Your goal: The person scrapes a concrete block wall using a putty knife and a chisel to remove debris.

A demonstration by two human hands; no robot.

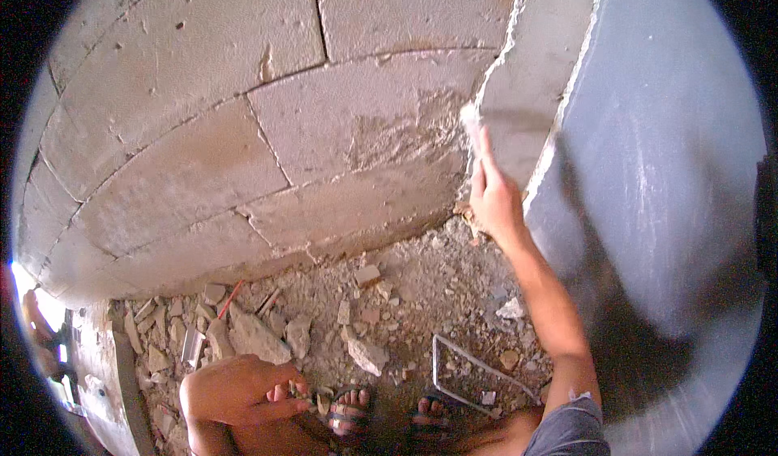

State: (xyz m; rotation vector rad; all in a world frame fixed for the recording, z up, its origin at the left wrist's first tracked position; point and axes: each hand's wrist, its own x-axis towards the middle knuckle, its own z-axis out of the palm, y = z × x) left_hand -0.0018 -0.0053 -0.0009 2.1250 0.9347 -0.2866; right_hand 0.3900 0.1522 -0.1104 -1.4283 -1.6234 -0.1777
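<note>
- Head view, the only one: my right hand, right of centre in the frame, index finger stretched up the wall; other fingers bent.
- Whitish blurry thing at that fingertip, upper centre-right – can't tell whether I grip it or just touch it.
- It sits by the ragged white edge of a grey strip, upper right.
- My left hand, lower left, low in front of me: fingers partly curled; can't tell if anything's in it.
- Block wall fills upper left and centre; rough chipped patch just left of the whitish thing.
- Smooth blue-grey surface down the right side.
- Rubble across lower centre; thin red stick in it, lower left.
- Bent pale rod, lower centre-right, on the rubble – near my sandals, bottom centre.
- Grey sleeve on my right arm, bottom right.
</note>
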